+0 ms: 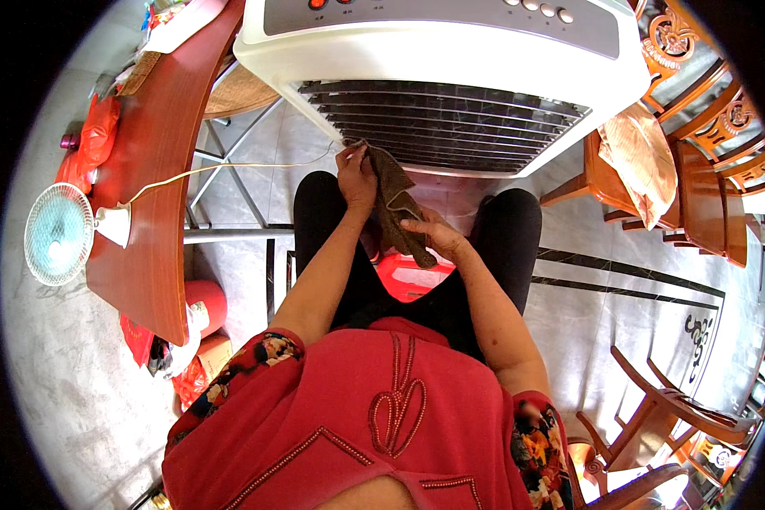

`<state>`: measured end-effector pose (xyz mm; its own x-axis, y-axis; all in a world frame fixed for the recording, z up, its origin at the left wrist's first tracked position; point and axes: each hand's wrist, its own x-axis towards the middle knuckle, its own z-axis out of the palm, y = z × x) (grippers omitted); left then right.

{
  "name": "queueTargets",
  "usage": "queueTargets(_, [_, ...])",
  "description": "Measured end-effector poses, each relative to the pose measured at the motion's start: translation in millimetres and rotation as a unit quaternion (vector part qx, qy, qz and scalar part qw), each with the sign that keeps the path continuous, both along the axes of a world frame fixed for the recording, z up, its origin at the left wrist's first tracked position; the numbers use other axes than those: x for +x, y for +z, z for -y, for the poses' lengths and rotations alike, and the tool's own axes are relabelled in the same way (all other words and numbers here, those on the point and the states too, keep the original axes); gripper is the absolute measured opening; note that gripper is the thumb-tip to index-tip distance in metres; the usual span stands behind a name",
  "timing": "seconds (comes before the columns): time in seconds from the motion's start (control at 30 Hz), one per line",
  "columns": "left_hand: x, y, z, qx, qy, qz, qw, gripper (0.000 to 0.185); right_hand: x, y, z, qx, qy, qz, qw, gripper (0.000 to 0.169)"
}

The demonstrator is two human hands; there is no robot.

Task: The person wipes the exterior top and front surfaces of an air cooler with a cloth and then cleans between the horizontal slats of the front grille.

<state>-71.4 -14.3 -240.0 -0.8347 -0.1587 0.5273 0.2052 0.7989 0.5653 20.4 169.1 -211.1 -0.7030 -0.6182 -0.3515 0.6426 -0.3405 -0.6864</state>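
Observation:
A dark brown cloth (392, 185) hangs between my two hands, just below the louvred grille (446, 124) of a white air cooler (446, 57). My left hand (358, 178) pinches the cloth's upper end beside the grille's lower left corner. Lower down, my right hand (438, 234) holds the cloth's edge, thumb on top. The cloth is folded and its lower end dangles over a red plastic object (414, 277) between my knees, mostly hidden by my legs.
A wooden table (159, 127) on the left carries a small fan (60, 233), with a pale cord (217, 167) running toward the cooler. Carved wooden chairs (707, 172) stand at right, one bearing a tan cloth (641, 162). Another wooden chair (650, 414) is at lower right.

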Motion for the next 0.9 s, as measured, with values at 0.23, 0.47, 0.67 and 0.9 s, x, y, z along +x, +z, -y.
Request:
queueTargets(0.23, [9.3, 12.0, -7.1, -0.15, 0.022, 0.169, 0.974, 0.049, -0.6, 9.1, -2.1, 0.02, -0.013, -0.007, 1.0, 0.06])
queueTargets(0.47, [23.6, 11.7, -9.0, 0.109, 0.042, 0.05, 0.992, 0.046, -1.4, 5.0, -3.5, 0.032, 0.011, 0.003, 0.999, 0.06])
queueTargets(0.67, [10.0, 9.9, 6.2, -0.011, -0.035, 0.019, 0.999, 0.045, 1.4, 10.1, 1.0, 0.034, 0.005, -0.01, 0.999, 0.062])
queueTargets(0.9, [8.0, 24.3, 5.7, -0.166, -0.007, 0.131, 0.977, 0.058, 1.3, 9.5, -3.9, 0.069, -0.022, -0.008, 0.997, 0.057])
